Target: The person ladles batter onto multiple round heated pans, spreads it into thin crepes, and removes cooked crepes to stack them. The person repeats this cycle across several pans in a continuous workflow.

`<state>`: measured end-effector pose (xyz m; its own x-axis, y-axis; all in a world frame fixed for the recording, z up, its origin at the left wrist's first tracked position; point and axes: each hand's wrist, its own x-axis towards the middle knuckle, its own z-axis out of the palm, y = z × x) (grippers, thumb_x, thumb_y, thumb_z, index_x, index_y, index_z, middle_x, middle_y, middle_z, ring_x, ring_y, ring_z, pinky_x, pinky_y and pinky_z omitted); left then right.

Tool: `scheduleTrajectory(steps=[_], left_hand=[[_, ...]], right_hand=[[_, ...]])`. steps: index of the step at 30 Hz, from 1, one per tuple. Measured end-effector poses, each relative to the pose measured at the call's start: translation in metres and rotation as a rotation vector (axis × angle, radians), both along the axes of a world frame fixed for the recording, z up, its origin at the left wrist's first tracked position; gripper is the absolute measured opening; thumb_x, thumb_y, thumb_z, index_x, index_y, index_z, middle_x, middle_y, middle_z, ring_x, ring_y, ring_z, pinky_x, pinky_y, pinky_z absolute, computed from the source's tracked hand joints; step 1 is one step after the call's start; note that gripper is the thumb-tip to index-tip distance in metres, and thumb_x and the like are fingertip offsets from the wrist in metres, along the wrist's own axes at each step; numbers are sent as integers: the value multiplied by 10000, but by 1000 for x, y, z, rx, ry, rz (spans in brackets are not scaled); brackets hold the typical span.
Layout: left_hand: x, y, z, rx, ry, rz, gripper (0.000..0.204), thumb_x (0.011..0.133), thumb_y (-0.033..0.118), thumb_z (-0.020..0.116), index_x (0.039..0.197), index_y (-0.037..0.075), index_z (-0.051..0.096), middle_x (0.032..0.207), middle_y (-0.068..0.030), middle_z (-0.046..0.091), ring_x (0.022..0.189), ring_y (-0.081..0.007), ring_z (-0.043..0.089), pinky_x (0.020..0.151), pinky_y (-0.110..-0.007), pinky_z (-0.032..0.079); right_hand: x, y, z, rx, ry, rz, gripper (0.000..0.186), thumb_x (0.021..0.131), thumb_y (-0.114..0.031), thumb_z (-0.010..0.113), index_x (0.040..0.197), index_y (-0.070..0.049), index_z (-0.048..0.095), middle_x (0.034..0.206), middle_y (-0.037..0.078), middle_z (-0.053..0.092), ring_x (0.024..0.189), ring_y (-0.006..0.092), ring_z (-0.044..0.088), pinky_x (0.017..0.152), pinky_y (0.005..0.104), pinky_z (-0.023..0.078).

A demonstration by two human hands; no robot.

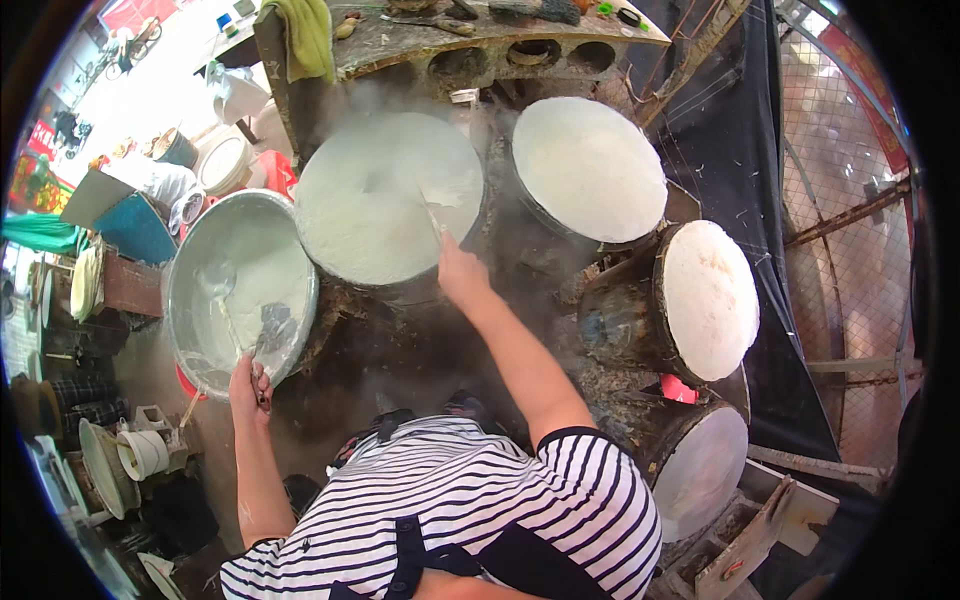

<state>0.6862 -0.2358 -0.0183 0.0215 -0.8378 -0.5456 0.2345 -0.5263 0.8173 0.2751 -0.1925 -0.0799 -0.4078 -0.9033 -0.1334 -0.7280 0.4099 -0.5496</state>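
Observation:
My right hand (462, 270) grips a thin stick (433, 216) that reaches onto a large round steaming pan (360, 220) of pale batter or liquid in front of me; its tip is hard to make out in the steam. My left hand (250, 390) is closed on tool handles at the near rim of a wide metal basin (183, 300) of white liquid. A ladle (218, 281) lies in the basin, and a grey flat scraper-like piece (273, 325) shows just beyond my fingers.
Round white-covered tops stand right (585, 165), lower right (710, 300) and nearer (700, 470). A worn ledge (390, 55) with holes and a green cloth (300, 35) runs behind. Buckets (143, 452) crowd the left; a black sheet (745, 120) and wire mesh (830, 260) line the right.

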Motion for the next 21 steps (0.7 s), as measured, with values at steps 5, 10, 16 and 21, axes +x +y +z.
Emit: scheduleTrajectory(steps=[5, 10, 16, 21], left_hand=[[-30, 7, 42, -34, -30, -94, 153, 910, 239, 531, 961, 95, 514, 629, 19, 464, 424, -57, 405, 326, -198, 310], [-56, -3, 58, -61, -45, -241, 144, 910, 233, 532, 911, 96, 486, 632, 13, 468, 416, -64, 420, 319, -209, 338], [-109, -36, 59, -141, -267, -413, 162, 880, 228, 549, 897, 74, 498, 582, 9, 456, 413, -74, 436, 317, -233, 335], [-143, -90, 10, -421, -670, -638, 289, 843, 192, 568, 1051, -1, 513, 694, -123, 574, 512, -207, 548, 468, -333, 446]], right_hand=[[-22, 9, 11, 10, 93, -95, 454, 865, -164, 408, 1304, -60, 356, 754, 211, 637, 721, 389, 625, 635, 506, 475], [-27, -15, 21, -15, 164, 169, 420, 891, -216, 412, 1303, -133, 406, 755, 189, 638, 711, 372, 619, 630, 491, 474], [-37, -32, 12, -59, 226, 272, 427, 875, -218, 445, 1302, -209, 426, 777, 181, 630, 734, 367, 602, 643, 475, 471], [-6, 5, 19, -195, 132, 93, 422, 883, -209, 419, 1305, -201, 414, 819, 207, 620, 734, 390, 588, 641, 500, 451]])
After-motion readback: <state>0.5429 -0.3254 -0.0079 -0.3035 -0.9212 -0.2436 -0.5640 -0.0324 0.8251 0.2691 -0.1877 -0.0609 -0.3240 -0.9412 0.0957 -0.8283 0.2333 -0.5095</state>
